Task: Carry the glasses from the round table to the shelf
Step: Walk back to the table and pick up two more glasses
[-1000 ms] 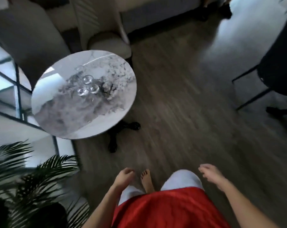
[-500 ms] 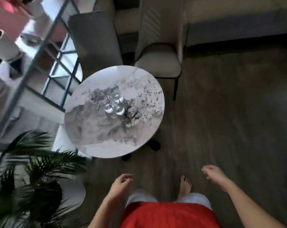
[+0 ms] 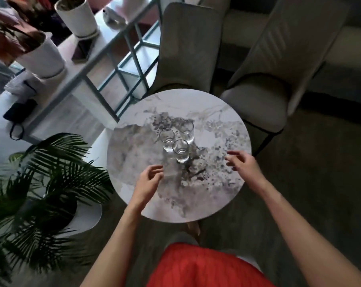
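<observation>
Three clear drinking glasses stand close together near the middle of the round marble table (image 3: pixel 206 199): a near glass (image 3: pixel 181 151), a left glass (image 3: pixel 167 140) and a far glass (image 3: pixel 186 131). My left hand (image 3: pixel 147 180) hovers over the table just below and left of the glasses, fingers curled apart, holding nothing. My right hand (image 3: pixel 242 164) hovers to the right of them, fingers spread, also holding nothing. Neither hand touches a glass. The white shelf (image 3: pixel 72 79) with a metal frame runs along the upper left.
On the shelf stand two white plant pots (image 3: pixel 45 59), a dark phone (image 3: pixel 83 49) and a dark pouch (image 3: pixel 20 109). Two grey chairs (image 3: pixel 264 96) stand behind the table. A palm plant (image 3: pixel 51 172) in a white pot sits at the left, close to the table's edge.
I have stepped up to the table, which now fills the middle of the view. Both hands rose from my sides and reached over the tabletop toward the glasses.
</observation>
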